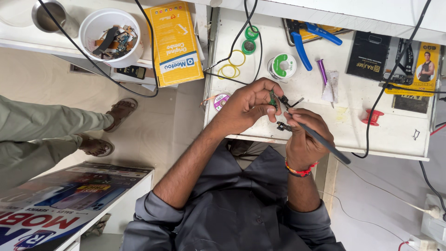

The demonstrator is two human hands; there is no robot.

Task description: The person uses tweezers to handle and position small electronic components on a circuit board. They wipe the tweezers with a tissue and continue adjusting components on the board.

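Left hand [248, 106] pinches a small green board [272, 98] between thumb and fingertips, holding it up over the near edge of the white table [399, 135]. Right hand [304, 137] is closed around a dark iron [320, 139], held like a pen, its tip [284, 103] touching or just beside the board; the view is too small to say which. A second small dark part [283, 126] sits just below the tip, between the two hands, perhaps hanging from the board.

Judging by this, the work on the board is under way, not finished: the board is in the fingers, not set down, and the tip is at it.

Farther out on the table lie a solder spool [283, 65], blue pliers [302, 44], a purple screwdriver [322, 70] and a red reel [373, 117], all well apart from the hands.
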